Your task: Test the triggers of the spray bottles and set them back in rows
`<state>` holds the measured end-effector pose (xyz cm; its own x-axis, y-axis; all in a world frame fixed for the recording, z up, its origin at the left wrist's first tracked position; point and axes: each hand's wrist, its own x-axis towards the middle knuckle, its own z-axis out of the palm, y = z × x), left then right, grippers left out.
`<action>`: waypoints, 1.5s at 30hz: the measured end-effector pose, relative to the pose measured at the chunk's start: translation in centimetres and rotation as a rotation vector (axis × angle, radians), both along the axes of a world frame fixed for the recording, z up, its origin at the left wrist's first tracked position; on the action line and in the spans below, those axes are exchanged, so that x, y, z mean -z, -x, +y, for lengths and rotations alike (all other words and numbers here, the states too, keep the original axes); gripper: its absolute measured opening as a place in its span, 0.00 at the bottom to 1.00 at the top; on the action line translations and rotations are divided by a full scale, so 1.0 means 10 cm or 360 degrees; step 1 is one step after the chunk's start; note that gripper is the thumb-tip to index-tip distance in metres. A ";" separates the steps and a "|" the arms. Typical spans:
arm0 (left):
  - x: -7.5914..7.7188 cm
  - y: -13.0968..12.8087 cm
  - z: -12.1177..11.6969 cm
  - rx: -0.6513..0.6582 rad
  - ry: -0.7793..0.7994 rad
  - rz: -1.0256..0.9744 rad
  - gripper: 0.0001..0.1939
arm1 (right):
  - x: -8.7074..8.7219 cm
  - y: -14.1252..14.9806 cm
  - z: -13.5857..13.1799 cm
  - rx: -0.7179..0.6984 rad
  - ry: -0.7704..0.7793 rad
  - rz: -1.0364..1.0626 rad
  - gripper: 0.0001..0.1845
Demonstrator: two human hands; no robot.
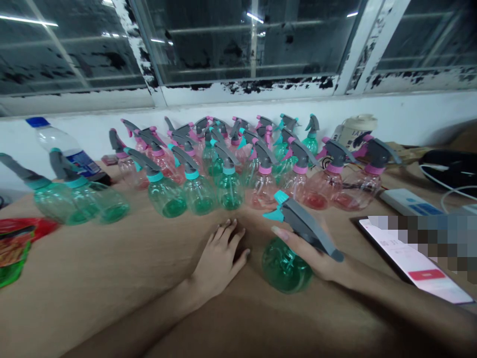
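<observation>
My right hand [316, 256] is wrapped round the neck of a green spray bottle [286, 268] with a grey and turquoise trigger head. The bottle tilts a little, and some of my fingers are hidden behind it. To its left, my left hand [219, 258] lies on the wooden table [122, 278], fingers spread, holding nothing. Just beyond my hands stands a front row of spray bottles, among them a green one [230, 191] with a turquoise collar and a pink one [264, 189] with a pink collar. Several more green and pink spray bottles crowd behind.
A plastic bottle with a blue cap [61, 144] leans at the back left. Red and green packaging [18, 248] lies at the left edge. On the right are a lit phone or tablet [413, 258], a white box-shaped device [410, 203], cables and a pale tub [354, 132]. Windows rise behind.
</observation>
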<state>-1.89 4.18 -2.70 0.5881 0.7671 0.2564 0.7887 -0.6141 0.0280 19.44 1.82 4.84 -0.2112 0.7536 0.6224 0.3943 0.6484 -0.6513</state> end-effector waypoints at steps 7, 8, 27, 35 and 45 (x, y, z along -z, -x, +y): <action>0.00 0.00 0.00 0.0003 -0.0002 -0.0013 0.21 | 0.04 -0.01 0.01 -0.0027 0.0074 0.0060 0.13; 0.00 0.00 0.00 0.0002 -0.0001 -0.0010 0.21 | 0.04 -0.01 0.01 -0.0037 0.0075 0.0066 0.12; 0.01 -0.01 0.00 -0.0012 -0.0017 -0.0007 0.21 | -0.03 0.01 0.05 0.0016 -0.0009 0.0000 0.05; -0.01 -0.01 0.00 -0.0017 -0.0002 -0.0012 0.21 | 0.06 0.01 0.07 0.0003 -0.0025 0.0010 0.06; 0.00 0.00 0.00 -0.0004 -0.0008 -0.0012 0.21 | 0.04 0.00 0.05 0.0002 0.0017 -0.0020 0.07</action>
<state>-1.85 4.16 -2.70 0.5842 0.7671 0.2649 0.7900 -0.6123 0.0308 19.48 2.36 4.39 -0.2178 0.7607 0.6115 0.4034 0.6406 -0.6533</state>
